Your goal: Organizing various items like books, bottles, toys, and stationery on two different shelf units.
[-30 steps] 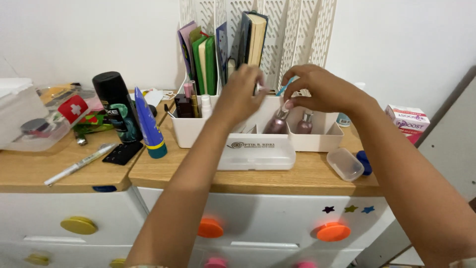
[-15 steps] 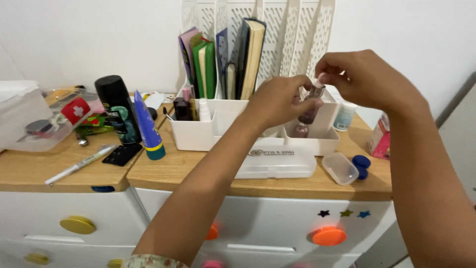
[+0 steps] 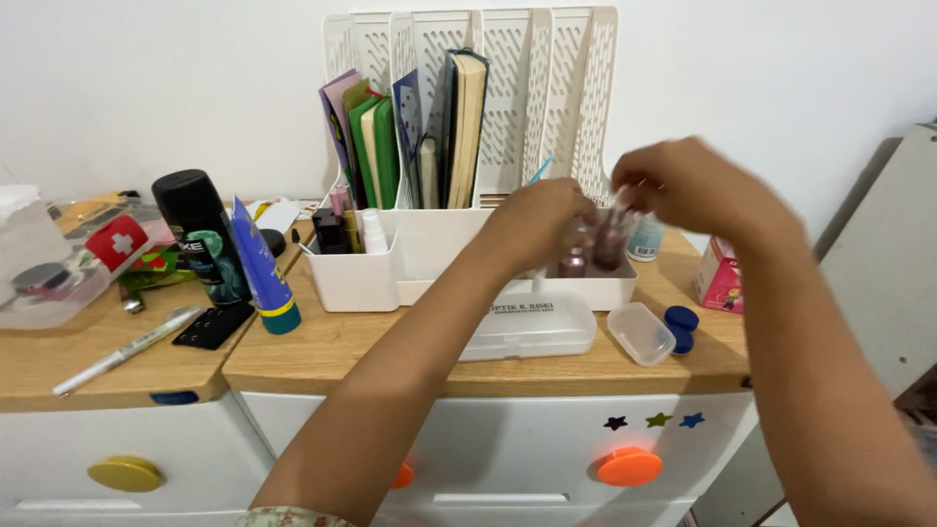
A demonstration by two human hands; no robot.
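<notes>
I saw a small dark-pink bottle [image 3: 610, 240], blurred, above the white organizer [image 3: 429, 256]. Left hand [image 3: 539, 226] gripped its body; right hand [image 3: 683, 185] pinched its top.

Packages and labels on the wooden top

A pink and white carton [image 3: 719, 276] stands far right. A clear flat case [image 3: 532, 329] with a dark printed mark lies near centre. Left, a black spray can [image 3: 200, 235] with a teal label stands beside a blue tube [image 3: 261, 264].

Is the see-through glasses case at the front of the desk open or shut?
Shut. The clear glasses case lies flat on the wooden desktop with its lid down against the base all along, in front of the white organizer.
</notes>
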